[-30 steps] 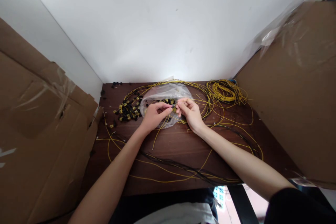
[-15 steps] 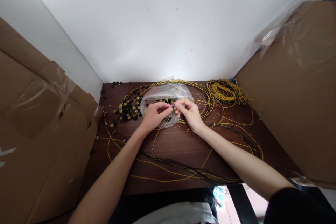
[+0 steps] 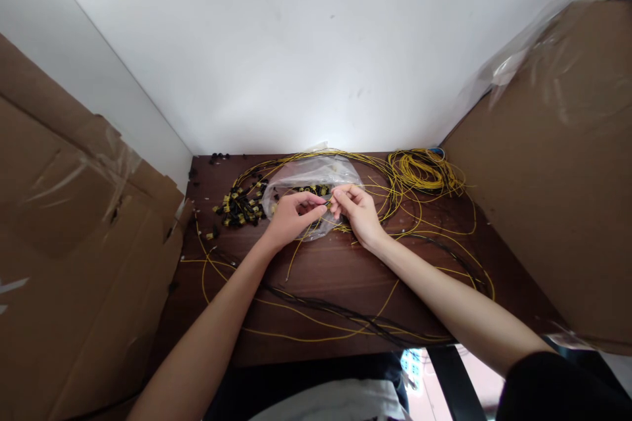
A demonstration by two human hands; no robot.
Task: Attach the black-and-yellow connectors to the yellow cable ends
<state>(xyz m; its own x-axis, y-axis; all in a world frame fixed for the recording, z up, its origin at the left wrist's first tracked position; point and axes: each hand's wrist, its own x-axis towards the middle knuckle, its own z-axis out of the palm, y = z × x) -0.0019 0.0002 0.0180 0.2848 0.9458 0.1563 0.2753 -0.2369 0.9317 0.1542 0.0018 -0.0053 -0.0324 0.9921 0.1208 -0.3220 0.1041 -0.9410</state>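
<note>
Over the bag [image 3: 299, 174], your left hand [image 3: 295, 217] and right hand [image 3: 356, 210] pinch a piece [image 3: 328, 200], too tiny to identify, between closed fingertips; connectors [image 3: 241, 204] lie left, coiled wires [image 3: 419, 172] right.

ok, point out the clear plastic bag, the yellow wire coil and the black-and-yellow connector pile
Clear plastic bag [image 3: 312, 173]: head view, bare plastic above the hands.
Yellow wire coil [image 3: 417, 183]: head view, bundled strands.
Black-and-yellow connector pile [image 3: 241, 207]: head view, middle of the cluster.
</note>
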